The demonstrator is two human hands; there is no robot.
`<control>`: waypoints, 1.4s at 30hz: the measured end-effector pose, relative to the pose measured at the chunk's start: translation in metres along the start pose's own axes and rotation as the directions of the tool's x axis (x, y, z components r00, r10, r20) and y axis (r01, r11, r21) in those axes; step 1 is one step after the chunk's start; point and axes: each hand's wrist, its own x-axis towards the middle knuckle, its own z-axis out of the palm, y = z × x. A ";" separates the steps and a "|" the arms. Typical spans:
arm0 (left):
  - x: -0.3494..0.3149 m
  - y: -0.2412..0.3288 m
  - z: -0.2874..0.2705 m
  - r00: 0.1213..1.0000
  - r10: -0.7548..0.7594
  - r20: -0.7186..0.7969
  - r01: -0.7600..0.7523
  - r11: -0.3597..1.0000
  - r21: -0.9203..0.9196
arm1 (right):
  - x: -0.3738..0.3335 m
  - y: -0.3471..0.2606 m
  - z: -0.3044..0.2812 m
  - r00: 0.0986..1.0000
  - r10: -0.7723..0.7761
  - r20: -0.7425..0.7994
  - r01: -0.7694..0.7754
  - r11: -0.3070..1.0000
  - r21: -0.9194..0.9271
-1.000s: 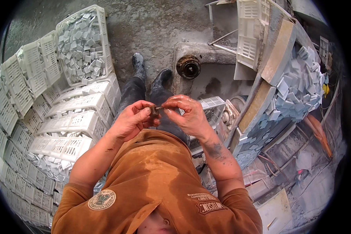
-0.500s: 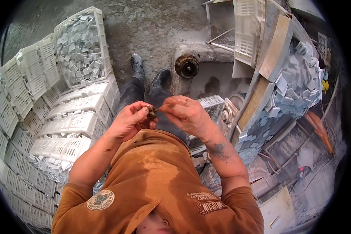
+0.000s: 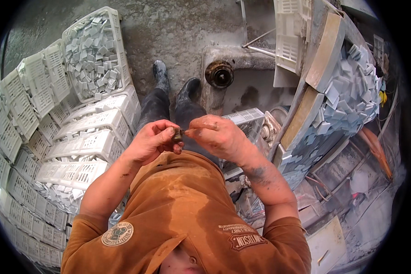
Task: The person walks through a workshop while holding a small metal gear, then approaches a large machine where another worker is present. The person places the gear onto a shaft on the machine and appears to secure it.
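Observation:
In front of my waist, my left hand (image 3: 156, 142) grips a small dark metal piece with ridges around its side, like a small gear (image 3: 177, 134). My thumb and fingers are closed around it. Just to its right, my right hand (image 3: 218, 136) is closed with the fingertips pinched together near the gear's edge. What those fingertips hold, if anything, is too small to make out. Dirt smears mark the fingers of both hands.
Left, white plastic baskets (image 3: 84, 148) stand in rows; one basket (image 3: 119, 55) is filled with small pale tiles. A dark round metal part (image 3: 219, 74) sits on the corner of a concrete basin (image 3: 235, 60). Right, a pile of pale tiles (image 3: 347, 98) lies behind boards (image 3: 325, 54).
My right hand has shifted slightly right, away from the gear, widening the gap between them. My left hand keeps its grip in nearly the same place.

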 end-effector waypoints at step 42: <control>-0.008 -0.002 0.005 0.984 0.154 0.089 -0.158 0.987 0.037 | -0.003 -0.020 0.020 0.956 0.238 -0.172 -0.242 0.970 -0.004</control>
